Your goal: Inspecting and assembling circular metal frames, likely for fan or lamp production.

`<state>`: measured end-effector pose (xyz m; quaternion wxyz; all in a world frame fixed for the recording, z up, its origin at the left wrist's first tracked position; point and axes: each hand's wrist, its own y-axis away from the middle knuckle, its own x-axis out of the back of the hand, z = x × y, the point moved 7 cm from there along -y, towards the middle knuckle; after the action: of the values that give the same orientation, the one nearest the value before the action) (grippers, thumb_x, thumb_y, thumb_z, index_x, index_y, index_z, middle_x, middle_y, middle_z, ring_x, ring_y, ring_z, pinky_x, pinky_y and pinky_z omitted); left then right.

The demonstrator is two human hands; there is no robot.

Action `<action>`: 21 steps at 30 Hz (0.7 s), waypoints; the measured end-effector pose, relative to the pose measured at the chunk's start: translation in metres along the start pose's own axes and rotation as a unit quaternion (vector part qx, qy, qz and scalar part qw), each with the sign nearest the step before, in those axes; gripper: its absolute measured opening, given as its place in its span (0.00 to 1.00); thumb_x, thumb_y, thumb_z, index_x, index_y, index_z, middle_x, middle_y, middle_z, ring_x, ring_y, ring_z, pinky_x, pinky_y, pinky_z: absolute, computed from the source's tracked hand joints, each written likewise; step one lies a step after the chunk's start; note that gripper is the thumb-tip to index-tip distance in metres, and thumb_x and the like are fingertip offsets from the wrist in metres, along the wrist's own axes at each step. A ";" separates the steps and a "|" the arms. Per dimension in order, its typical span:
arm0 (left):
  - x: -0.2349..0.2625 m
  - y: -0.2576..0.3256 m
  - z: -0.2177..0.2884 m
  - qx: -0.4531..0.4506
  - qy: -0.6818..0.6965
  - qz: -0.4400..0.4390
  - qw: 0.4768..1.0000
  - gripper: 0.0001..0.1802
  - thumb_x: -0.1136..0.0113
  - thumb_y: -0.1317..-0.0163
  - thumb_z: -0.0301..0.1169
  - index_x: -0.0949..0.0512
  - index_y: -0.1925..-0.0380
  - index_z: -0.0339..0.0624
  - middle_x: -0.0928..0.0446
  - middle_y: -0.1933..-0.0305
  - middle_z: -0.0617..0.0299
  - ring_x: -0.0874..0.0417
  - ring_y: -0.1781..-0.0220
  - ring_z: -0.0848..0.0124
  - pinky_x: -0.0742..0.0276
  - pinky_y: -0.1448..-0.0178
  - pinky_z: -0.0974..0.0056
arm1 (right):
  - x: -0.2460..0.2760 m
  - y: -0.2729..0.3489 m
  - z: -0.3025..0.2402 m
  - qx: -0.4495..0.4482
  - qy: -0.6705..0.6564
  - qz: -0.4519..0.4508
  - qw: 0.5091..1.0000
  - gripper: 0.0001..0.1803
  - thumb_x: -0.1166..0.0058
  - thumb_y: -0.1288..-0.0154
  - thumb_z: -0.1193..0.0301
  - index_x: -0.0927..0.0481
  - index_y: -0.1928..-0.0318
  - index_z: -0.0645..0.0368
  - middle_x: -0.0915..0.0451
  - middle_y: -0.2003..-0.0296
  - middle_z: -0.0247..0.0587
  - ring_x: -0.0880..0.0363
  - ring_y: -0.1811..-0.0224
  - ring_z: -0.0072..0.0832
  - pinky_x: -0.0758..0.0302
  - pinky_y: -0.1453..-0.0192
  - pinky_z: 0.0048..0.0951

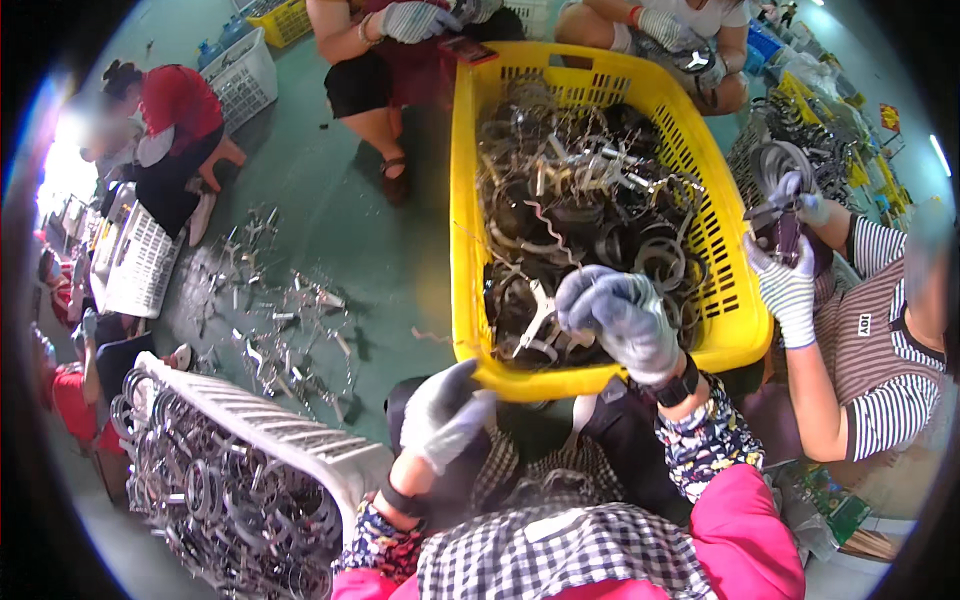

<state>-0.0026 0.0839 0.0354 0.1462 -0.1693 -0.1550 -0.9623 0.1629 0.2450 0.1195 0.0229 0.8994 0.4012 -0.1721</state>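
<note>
My right hand (620, 322), in a grey-white glove, is over the near right part of a yellow perforated basket (560, 382). Its fingers are curled closed, and what they hold, if anything, is hidden. Just left of it, a silver three-armed metal piece (540, 312) lies on dark rings in the basket. A wavy pinkish strip (548, 228) reaches across the heap toward my fingertips. Outside the basket's near left corner is my gloved left hand (445, 412), slightly blurred, thumb apart from loosely bent fingers, with nothing visible in it. Beyond it shows another short wavy strip (430, 335).
A white crate (260, 425) full of metal rings stands at my left. Loose metal pieces (290, 320) lie scattered on the green floor. At right, a co-worker's gloved hands (788, 270) hold ring-shaped parts. Two people sit beyond the basket; a phone-like object (468, 50) rests at its far edge.
</note>
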 end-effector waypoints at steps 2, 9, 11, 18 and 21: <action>-0.032 0.012 0.037 -0.086 0.306 -0.125 0.940 0.33 0.37 0.45 0.29 0.34 0.39 0.34 0.31 0.41 0.51 0.24 0.46 0.63 0.26 0.43 0.65 | -0.033 0.023 0.000 0.030 -0.069 -0.042 0.996 0.15 0.44 0.34 0.66 0.17 0.72 0.65 0.20 0.60 0.42 0.24 0.60 0.26 0.28 0.55 0.26; -0.023 0.023 0.019 0.023 0.544 -0.068 0.836 0.29 0.44 0.37 0.37 0.37 0.40 0.30 0.24 0.59 0.59 0.21 0.60 0.72 0.24 0.55 0.70 | -0.061 0.062 0.041 -0.125 0.046 -0.168 0.977 0.08 0.40 0.39 0.70 0.16 0.65 0.64 0.20 0.51 0.42 0.24 0.48 0.30 0.30 0.41 0.33; 0.001 0.027 -0.009 0.063 0.410 0.041 0.909 0.25 0.48 0.35 0.39 0.31 0.44 0.30 0.29 0.76 0.63 0.27 0.77 0.74 0.28 0.73 0.71 | -0.006 0.034 0.044 -0.067 0.209 -0.088 0.972 0.07 0.40 0.38 0.69 0.16 0.65 0.61 0.17 0.61 0.37 0.21 0.58 0.23 0.25 0.51 0.25; 0.002 0.037 -0.037 0.019 0.438 0.033 0.898 0.33 0.41 0.39 0.36 0.38 0.38 0.30 0.25 0.73 0.60 0.24 0.76 0.73 0.25 0.72 0.70 | 0.072 -0.059 0.160 -0.282 0.541 -0.123 0.783 0.23 0.42 0.40 0.63 0.25 0.45 0.58 0.18 0.57 0.44 0.20 0.57 0.32 0.24 0.52 0.32; 0.006 0.035 -0.044 0.027 0.453 0.031 0.890 0.37 0.39 0.41 0.38 0.41 0.37 0.29 0.25 0.76 0.56 0.23 0.77 0.70 0.25 0.72 0.69 | 0.080 -0.099 0.200 -0.285 0.636 -0.110 0.709 0.27 0.49 0.39 0.56 0.25 0.45 0.60 0.26 0.43 0.53 0.27 0.42 0.47 0.30 0.39 0.37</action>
<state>-0.0084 0.0354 0.0072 0.2344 0.2846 -0.0925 -0.9249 0.0822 0.3329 -0.0849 -0.0018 0.6960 0.4473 0.5616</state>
